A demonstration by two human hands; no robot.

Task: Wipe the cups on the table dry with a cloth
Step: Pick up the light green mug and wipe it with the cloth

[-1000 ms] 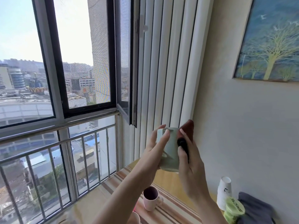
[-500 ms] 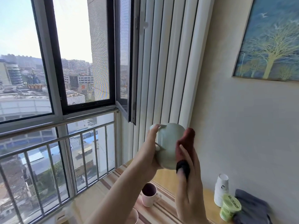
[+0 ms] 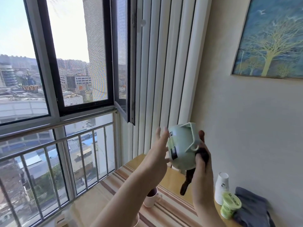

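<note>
A pale green mug (image 3: 180, 148) is held up in the air above the table, tipped on its side with its angular handle facing me. My left hand (image 3: 159, 149) rests against its left side, fingers spread. My right hand (image 3: 202, 163) presses a dark reddish-brown cloth (image 3: 186, 182) against the mug's right and underside; a tail of the cloth hangs down below. A pink mug (image 3: 151, 198) with a dark inside stands upright on the striped table (image 3: 170, 208), partly behind my left forearm.
A stack of white paper cups (image 3: 221, 187), a green lidded cup (image 3: 229, 204) and a folded grey cloth (image 3: 252, 208) sit at the table's right end by the wall. A window with a metal railing (image 3: 57, 145) is to the left. Another cup's rim (image 3: 136, 220) shows at the bottom edge.
The green mug has been turned so its handle now faces me. The cloth has shifted from the mug's right side toward its underside, with a tail hanging down. My left fingers have spread.
</note>
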